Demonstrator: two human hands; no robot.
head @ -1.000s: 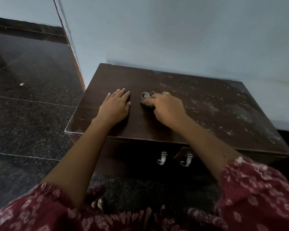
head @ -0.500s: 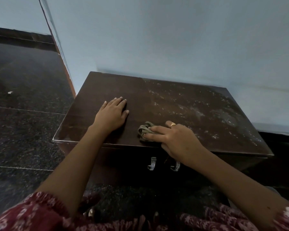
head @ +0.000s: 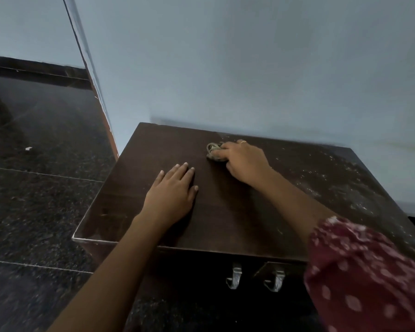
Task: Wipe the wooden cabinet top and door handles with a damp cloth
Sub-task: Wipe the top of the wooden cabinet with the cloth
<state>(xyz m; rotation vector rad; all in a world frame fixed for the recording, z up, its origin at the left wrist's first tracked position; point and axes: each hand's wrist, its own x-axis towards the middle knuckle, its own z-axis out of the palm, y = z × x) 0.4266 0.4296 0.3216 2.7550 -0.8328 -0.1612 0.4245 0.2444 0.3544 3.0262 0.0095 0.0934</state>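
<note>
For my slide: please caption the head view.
Right hand presses crumpled grey cloth on dark wooden cabinet top; left hand rests flat.

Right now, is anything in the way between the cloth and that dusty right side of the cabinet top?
Nothing visible. The right hand presses the cloth near the back edge, and the speckled area to its right is bare wood. The left hand rests flat on the other side.
</note>
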